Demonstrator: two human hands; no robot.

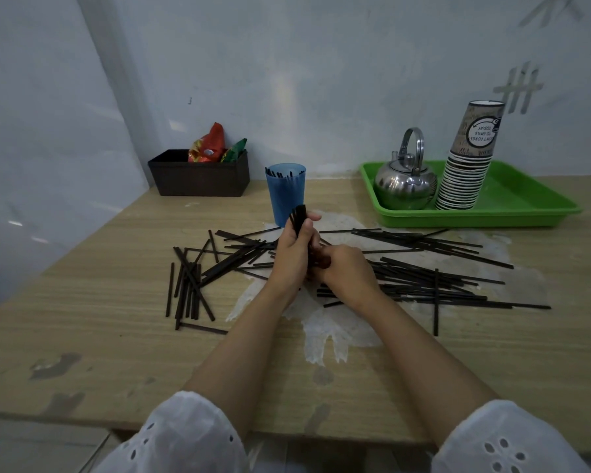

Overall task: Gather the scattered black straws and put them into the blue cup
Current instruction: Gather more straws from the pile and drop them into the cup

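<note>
The left hand (292,249) is gripping a small upright bundle (300,216) of black straws, fingers wrapping round its middle and the tips poking out the top. The right hand (347,268) is sitting just right of it and lower, fingers curling in at the bundle's bottom end. Honestly I can't tell if it's pinching straws or only nudging them, since the fingertips are hidden.

I'm reading this as the squaring-up bit before the drop. To do it well I'm wanting the bottom ends level: tapping them on the table (116,336) while loosening the left grip a touch, then tightening before lifting. A splayed bundle is probably going to catch the rim.

Loose straws are lying on both sides of the hands, a big crisscrossed heap (423,278) to the right and a smaller cluster (188,285) to the left. So I'm guessing we're nowhere near done.

Just beyond the left hand the blue cup (285,196) is standing upright, with some straws (280,173) already in it. I'm planning a short lift, coming in from above, aiming at the free side of the opening and releasing only once the ends are inside. The cup looks light, so I'm worrying about tipping it.

Far right, a green tray (526,206) is holding a kettle (405,186) and stacked paper cups (464,179). A dark box (198,179) is sitting far left.
</note>
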